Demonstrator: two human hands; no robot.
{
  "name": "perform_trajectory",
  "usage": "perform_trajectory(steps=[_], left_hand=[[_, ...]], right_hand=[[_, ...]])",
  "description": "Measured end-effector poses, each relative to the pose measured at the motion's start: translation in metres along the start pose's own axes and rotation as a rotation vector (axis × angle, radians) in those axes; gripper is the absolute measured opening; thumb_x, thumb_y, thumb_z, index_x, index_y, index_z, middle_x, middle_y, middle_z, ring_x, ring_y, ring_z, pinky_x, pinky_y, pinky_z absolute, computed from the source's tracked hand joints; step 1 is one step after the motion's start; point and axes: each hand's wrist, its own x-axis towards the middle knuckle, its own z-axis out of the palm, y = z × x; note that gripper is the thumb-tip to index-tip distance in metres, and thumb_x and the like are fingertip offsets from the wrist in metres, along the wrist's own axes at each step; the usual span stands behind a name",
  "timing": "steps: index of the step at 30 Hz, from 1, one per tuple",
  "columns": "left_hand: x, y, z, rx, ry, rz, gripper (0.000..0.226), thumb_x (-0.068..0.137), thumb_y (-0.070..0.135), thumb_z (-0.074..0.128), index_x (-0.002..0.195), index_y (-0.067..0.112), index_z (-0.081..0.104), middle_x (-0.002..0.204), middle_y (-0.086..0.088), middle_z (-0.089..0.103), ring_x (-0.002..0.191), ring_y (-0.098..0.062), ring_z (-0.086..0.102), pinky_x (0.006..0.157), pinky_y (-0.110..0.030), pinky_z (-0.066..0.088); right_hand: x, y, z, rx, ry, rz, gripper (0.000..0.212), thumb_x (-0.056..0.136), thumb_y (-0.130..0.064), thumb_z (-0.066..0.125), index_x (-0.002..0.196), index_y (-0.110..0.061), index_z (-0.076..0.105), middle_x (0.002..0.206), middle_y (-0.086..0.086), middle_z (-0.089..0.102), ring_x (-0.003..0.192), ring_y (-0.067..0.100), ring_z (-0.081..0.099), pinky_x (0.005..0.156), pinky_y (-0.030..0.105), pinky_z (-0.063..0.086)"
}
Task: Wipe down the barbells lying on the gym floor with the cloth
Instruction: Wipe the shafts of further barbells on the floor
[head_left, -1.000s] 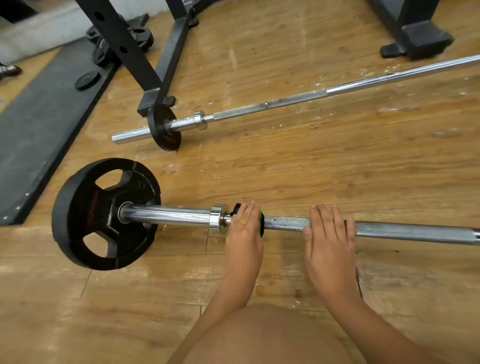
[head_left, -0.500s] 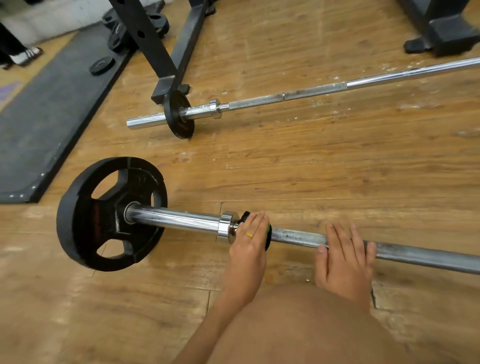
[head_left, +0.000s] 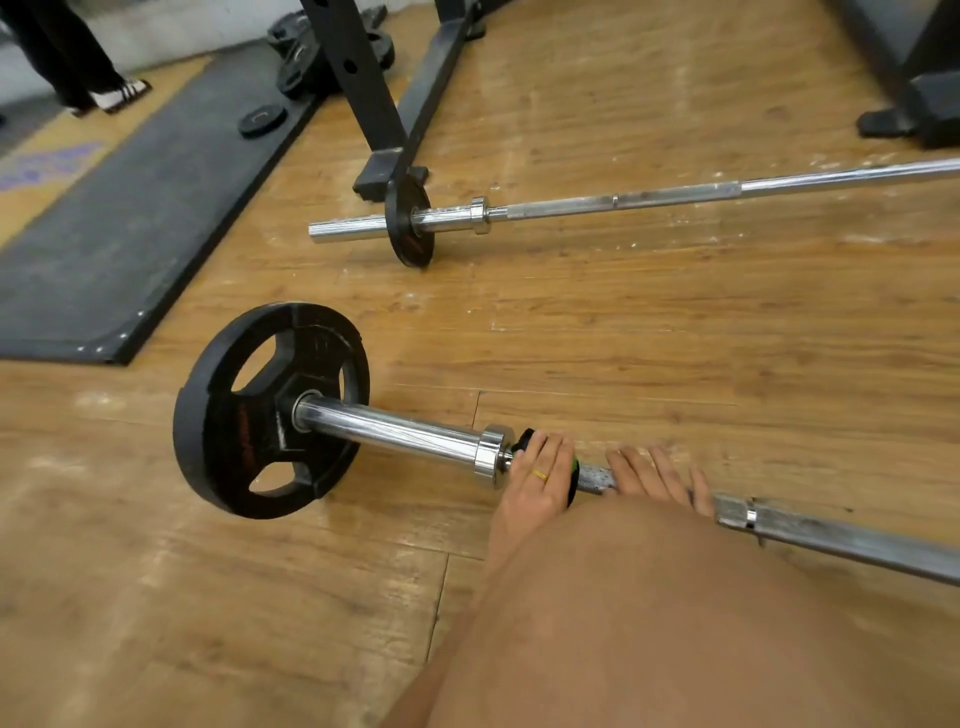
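Cloth (head_left: 525, 441) seemingly beneath left grip (head_left: 538, 477).

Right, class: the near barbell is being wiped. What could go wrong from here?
The near barbell rests on a round plate, so it may roll and trap the right hand lying over it. The left hand, gripping the cloth, sits beside the collar and might knock it.

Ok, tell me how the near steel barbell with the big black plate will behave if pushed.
The near steel barbell would probably roll: it rides on its round black plate over smooth wooden floor. Likely heavy and rigid, being thick metal. The knurled shaft should resist slipping.
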Motion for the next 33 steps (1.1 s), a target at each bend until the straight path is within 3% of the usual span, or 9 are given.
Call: perform_trajectory(steps=[3, 4, 8, 11, 14, 17, 20, 24, 33], left_hand=[[0.000, -0.011, -0.016, -0.017, -0.090, -0.012, 0.072, 0.082, 0.016, 0.081, 0.140, 0.004, 0.040, 0.140, -0.015, 0.054, 0.135, -0.029, 0.042, 0.106, -0.044, 0.047], [0.001, -0.013, -0.023, -0.027, -0.127, -0.033, 0.088, 0.071, 0.008, 0.089, 0.143, 0.005, 0.038, 0.144, -0.013, 0.051, 0.139, -0.027, 0.040, 0.113, -0.038, 0.040], [0.013, -0.009, -0.038, 0.013, -0.083, -0.034, 0.083, 0.072, -0.014, 0.078, 0.143, 0.007, 0.042, 0.144, -0.012, 0.053, 0.137, -0.026, 0.046, 0.109, -0.044, 0.045], [0.013, -0.006, -0.043, 0.029, -0.047, -0.076, 0.068, 0.080, -0.019, 0.066, 0.142, 0.003, 0.050, 0.147, -0.014, 0.052, 0.139, -0.028, 0.046, 0.109, -0.044, 0.045], [0.004, -0.008, -0.045, 0.086, -0.116, -0.016, 0.064, 0.081, -0.019, 0.056, 0.141, 0.002, 0.052, 0.151, -0.011, 0.047, 0.144, -0.027, 0.040, 0.117, -0.044, 0.035], [0.004, -0.008, -0.042, 0.101, -0.134, 0.004, 0.059, 0.084, -0.018, 0.051, 0.140, 0.000, 0.053, 0.152, -0.010, 0.046, 0.145, -0.027, 0.037, 0.117, -0.048, 0.034], [0.004, -0.007, -0.043, 0.096, -0.113, -0.025, 0.054, 0.087, -0.019, 0.052, 0.139, -0.003, 0.054, 0.149, -0.013, 0.048, 0.145, -0.029, 0.039, 0.115, -0.050, 0.037], [0.015, -0.014, -0.048, 0.131, -0.051, -0.043, 0.045, 0.090, -0.020, 0.056, 0.133, -0.004, 0.059, 0.144, -0.016, 0.054, 0.139, -0.033, 0.046, 0.109, -0.053, 0.043], [0.016, -0.027, -0.063, 0.068, -0.100, -0.143, 0.041, 0.090, -0.016, 0.062, 0.129, -0.006, 0.062, 0.138, -0.017, 0.059, 0.135, -0.032, 0.051, 0.108, -0.046, 0.046]], right_hand=[[0.006, 0.003, -0.007, -0.103, -0.038, -0.008, 0.056, 0.103, -0.044, 0.017, 0.153, -0.029, 0.037, 0.160, -0.012, 0.033, 0.152, 0.010, 0.013, 0.107, 0.034, -0.023], [0.007, 0.000, -0.013, -0.104, -0.091, -0.007, 0.058, 0.102, -0.043, 0.016, 0.149, -0.027, 0.044, 0.156, -0.010, 0.041, 0.150, 0.013, 0.020, 0.108, 0.034, -0.020], [0.011, 0.001, -0.012, -0.130, -0.073, -0.064, 0.065, 0.096, -0.045, 0.014, 0.138, -0.023, 0.058, 0.144, -0.008, 0.054, 0.144, 0.021, 0.038, 0.116, 0.037, -0.018], [0.017, 0.007, -0.011, -0.211, -0.136, -0.261, 0.054, 0.095, -0.038, 0.032, 0.127, -0.013, 0.067, 0.130, 0.003, 0.067, 0.131, 0.024, 0.055, 0.119, 0.042, 0.016], [0.028, 0.020, -0.019, -0.281, -0.106, -0.459, 0.047, 0.094, -0.033, 0.048, 0.132, -0.009, 0.063, 0.134, 0.007, 0.064, 0.134, 0.019, 0.050, 0.109, 0.037, 0.037], [0.034, 0.031, -0.037, -0.255, -0.171, -0.604, 0.071, 0.092, -0.012, 0.065, 0.155, -0.011, 0.033, 0.163, 0.007, 0.027, 0.150, 0.017, 0.020, 0.111, 0.030, 0.022], [0.040, 0.041, -0.059, -0.226, -0.444, -0.770, 0.088, 0.097, 0.007, 0.030, 0.153, -0.029, -0.028, 0.153, -0.013, -0.043, 0.138, 0.001, -0.039, 0.110, 0.017, -0.015], [0.054, 0.051, -0.058, -0.193, -0.561, -0.859, 0.092, 0.096, 0.006, 0.031, 0.148, -0.031, -0.037, 0.147, -0.016, -0.051, 0.130, -0.006, -0.047, 0.098, 0.008, -0.027], [0.072, 0.048, -0.068, -0.244, -0.736, -1.020, 0.096, 0.094, 0.006, 0.037, 0.149, -0.026, -0.035, 0.151, -0.011, -0.048, 0.140, 0.004, -0.041, 0.119, 0.024, -0.011]])
